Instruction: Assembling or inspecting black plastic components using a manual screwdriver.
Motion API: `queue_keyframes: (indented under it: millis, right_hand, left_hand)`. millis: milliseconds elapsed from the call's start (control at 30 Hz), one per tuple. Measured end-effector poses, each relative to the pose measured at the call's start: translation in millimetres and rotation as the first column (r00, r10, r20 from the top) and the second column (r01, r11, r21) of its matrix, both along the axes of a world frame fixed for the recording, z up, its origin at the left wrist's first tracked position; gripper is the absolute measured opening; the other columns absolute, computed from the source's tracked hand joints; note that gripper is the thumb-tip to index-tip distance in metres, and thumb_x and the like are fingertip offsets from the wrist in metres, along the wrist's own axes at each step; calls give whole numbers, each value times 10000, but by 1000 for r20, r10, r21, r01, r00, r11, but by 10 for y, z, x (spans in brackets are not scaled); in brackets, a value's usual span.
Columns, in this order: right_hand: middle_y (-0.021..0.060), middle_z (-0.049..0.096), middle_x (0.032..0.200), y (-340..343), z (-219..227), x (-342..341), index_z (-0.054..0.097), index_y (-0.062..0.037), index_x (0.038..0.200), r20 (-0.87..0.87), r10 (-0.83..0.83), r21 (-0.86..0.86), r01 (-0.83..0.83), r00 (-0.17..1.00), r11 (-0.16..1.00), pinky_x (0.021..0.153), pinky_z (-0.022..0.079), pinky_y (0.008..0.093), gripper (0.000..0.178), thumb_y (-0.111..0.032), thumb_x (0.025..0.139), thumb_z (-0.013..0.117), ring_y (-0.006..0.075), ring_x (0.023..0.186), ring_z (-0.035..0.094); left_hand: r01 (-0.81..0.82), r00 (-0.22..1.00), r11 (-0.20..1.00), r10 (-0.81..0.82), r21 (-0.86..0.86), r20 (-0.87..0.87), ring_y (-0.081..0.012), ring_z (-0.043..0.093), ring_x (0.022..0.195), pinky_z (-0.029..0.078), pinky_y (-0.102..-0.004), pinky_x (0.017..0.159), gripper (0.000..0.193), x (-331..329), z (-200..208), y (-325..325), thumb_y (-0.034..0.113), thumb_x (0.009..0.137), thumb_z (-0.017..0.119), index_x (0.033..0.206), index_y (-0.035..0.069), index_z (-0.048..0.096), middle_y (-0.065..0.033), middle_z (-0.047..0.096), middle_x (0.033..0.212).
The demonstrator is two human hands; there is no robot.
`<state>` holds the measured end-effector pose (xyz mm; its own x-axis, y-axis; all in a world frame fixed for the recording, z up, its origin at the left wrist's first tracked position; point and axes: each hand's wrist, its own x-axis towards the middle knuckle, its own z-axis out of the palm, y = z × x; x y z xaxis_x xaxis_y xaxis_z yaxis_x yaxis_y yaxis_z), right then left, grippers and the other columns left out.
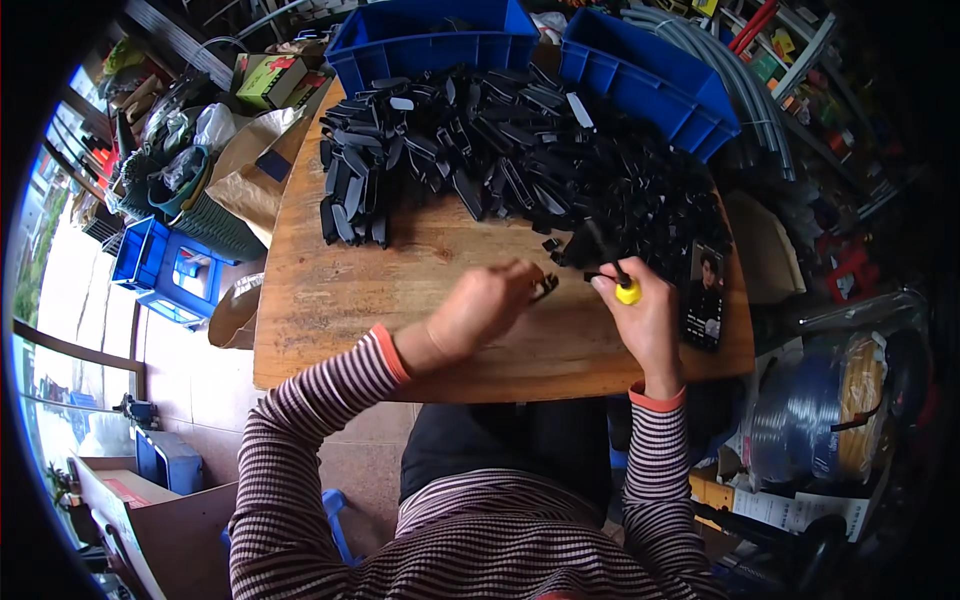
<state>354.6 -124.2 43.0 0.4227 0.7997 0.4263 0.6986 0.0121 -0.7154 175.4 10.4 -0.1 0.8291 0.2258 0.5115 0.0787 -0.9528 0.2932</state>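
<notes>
Over the wooden table's near half, my left hand [487, 304] is closed, its fingertips pinching a small black plastic part [545, 288]. To its right, my right hand [645, 312] wraps around what looks like a screwdriver [627, 291] with a yellow-and-black handle. Its dark end points away from me, toward the heap, and the tip cannot be made out. A small dark piece shows by the right thumb; whether it is gripped I cannot tell. Beyond both hands spreads a large heap of black plastic parts [480, 135], with smaller ones toward the right.
Two blue bins [430, 50] [650, 80] stand behind the heap. A phone [703, 297] with a lit screen lies at the right edge of the wooden table [400, 290]. Paper bags and a blue crate [170, 270] are left; wrapped coils [815, 410] sit right.
</notes>
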Motion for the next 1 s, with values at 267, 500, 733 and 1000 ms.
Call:
queue_keyframes:
  millis: [267,500,733,1000]
  right_hand:
    - [147,645,765,108,20,-201,607,-13,890,107,163,-69,-156,981,985,611,503,342,156,-11,789,725,315,693,652]
    - [152,653,784,112,-24,-295,607,-22,875,183,226,-156,-199,957,968,598,502,366,160,-6,760,718,335,713,657]
    - [151,650,784,94,57,-258,605,-25,859,141,181,-225,-146,973,963,603,505,386,163,17,737,705,354,720,649]
    - [151,648,782,100,21,-324,608,-19,863,224,252,-214,-205,942,955,612,513,387,160,12,738,704,367,719,640]
  left_hand:
    - [-367,882,900,257,-235,-396,-276,648,795,543,-374,625,309,-208,279,-429,145,824,665,1108,57,579,-121,603,931]
    - [57,996,986,-66,-159,-52,-284,608,840,529,-363,661,387,-402,68,-481,86,752,643,1120,5,558,-134,544,947]
    - [69,990,992,-81,-107,-112,-273,580,828,524,-339,722,383,-308,37,-571,78,749,613,1101,-54,538,-132,518,902]
    - [63,988,995,-74,-81,-137,-265,581,830,523,-333,731,363,-259,0,-599,94,761,607,1085,-56,540,-129,515,896]
